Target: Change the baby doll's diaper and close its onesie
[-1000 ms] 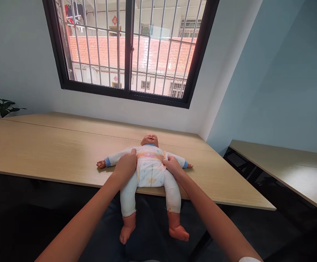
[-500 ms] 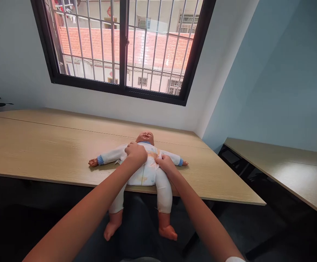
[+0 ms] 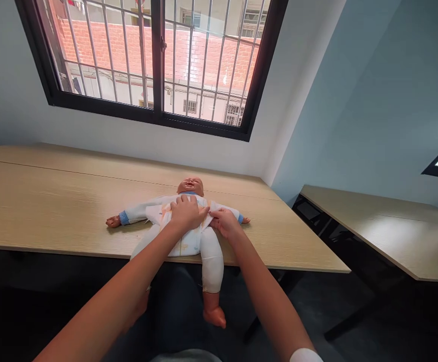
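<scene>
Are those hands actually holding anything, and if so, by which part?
The right hand appears to pinch the diaper by its side, near the waist. The left hand lies across the front; whether it grips anything cannot be told.

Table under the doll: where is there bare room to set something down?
On the table, a broad patch lies between the doll and the picture's left edge; a smaller one between the doll's hand on the right and the table's right corner. The diaper is crowded, left hand and right hand close together there.
</scene>
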Motion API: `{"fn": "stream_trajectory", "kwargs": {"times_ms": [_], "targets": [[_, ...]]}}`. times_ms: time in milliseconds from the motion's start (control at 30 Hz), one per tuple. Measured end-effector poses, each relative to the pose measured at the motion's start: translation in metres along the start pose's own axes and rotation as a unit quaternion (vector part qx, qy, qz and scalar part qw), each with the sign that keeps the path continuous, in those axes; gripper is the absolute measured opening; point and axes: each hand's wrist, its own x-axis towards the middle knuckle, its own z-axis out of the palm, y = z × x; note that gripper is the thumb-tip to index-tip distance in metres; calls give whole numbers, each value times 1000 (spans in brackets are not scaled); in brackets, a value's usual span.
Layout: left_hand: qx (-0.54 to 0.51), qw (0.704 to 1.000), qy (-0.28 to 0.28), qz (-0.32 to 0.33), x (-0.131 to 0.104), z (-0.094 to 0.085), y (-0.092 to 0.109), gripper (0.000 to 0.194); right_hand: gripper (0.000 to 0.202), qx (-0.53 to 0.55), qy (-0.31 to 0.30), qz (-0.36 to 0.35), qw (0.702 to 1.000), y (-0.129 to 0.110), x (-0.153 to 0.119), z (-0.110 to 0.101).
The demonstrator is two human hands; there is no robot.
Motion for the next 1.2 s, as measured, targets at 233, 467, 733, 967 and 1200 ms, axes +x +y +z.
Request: {"fn": "stream_trajectory", "kwargs": {"times_ms": [233, 467, 733, 967, 1200], "targets": [[-8, 1000, 28, 13, -2, 7, -4, 89, 22, -64, 119, -16, 991, -19, 16, -24], [2, 1000, 24, 15, -1, 8, -3, 95, 5, -254, 51, -23, 966, -19, -12, -45], [27, 1000, -12, 2, 3, 5, 6, 99, 25, -532, -95, -160, 826, -15, -13, -35], [27, 999, -24, -2, 2, 1, 7, 98, 9, -559, -91, -116, 816, -17, 17, -34], [20, 1000, -7, 14, 0, 1, 6, 95, 15, -556, -67, -83, 825, -9, 22, -29]]}}
